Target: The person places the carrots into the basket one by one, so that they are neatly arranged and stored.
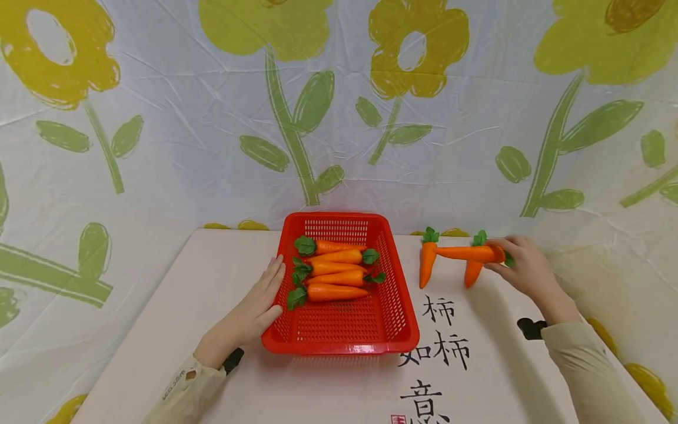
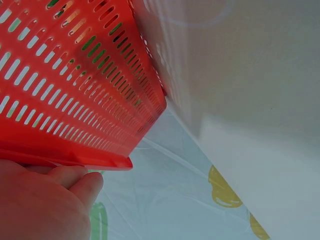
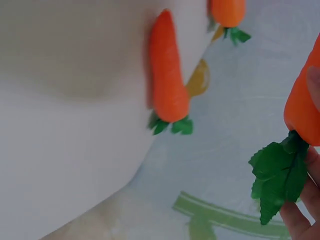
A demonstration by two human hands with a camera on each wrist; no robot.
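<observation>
Left hand straight-fingered against red basket | right hand pinches carrot | two more carrots nearby on table

Over the feed I see a pale table, black writing right of its middle, a red stamp toward its near side, and a yellow-flowered cloth behind it.

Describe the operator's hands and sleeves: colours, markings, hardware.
Left hand and right hand: no gloves. Left sleeve and right sleeve: beige. The left one bears dark lettering, apparently "ECO slim", and a small brown mark. A black piece shows by the left wrist, another by the right.
</observation>
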